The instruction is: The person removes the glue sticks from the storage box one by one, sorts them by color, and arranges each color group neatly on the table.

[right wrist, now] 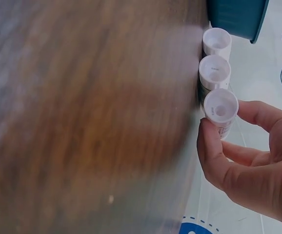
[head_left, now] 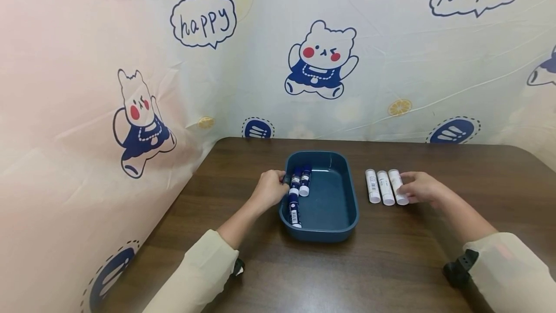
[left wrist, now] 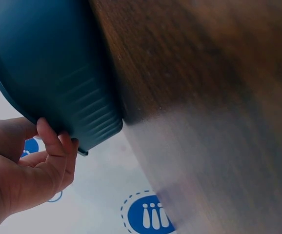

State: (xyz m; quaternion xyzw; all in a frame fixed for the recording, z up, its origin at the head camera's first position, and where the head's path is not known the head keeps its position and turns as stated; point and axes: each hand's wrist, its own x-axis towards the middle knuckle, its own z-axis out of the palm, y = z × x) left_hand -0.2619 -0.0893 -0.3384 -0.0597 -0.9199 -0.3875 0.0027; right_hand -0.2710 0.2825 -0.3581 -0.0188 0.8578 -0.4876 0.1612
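In the head view, my left hand (head_left: 270, 188) pinches the left rim of a dark teal tray (head_left: 322, 237), thumb over the edge and fingers on the outer wall in the left wrist view. Blue glue sticks with white ends lie along the tray's left side: one upper left (head_left: 295, 180), one beside it (head_left: 305, 180), one below (head_left: 294, 210). Right of the tray, three white glue sticks lie side by side: left (head_left: 372, 186), middle (head_left: 385, 188), right (head_left: 397, 185). My right hand (head_left: 422, 187) holds the rightmost one between thumb and fingers, close against its neighbour.
Everything stands on a brown wooden table (head_left: 295, 274). A pale cloth (head_left: 391, 47) printed with cartoon figures hangs behind the table and along its left. A black strap (head_left: 461, 267) sits at the right sleeve's cuff.
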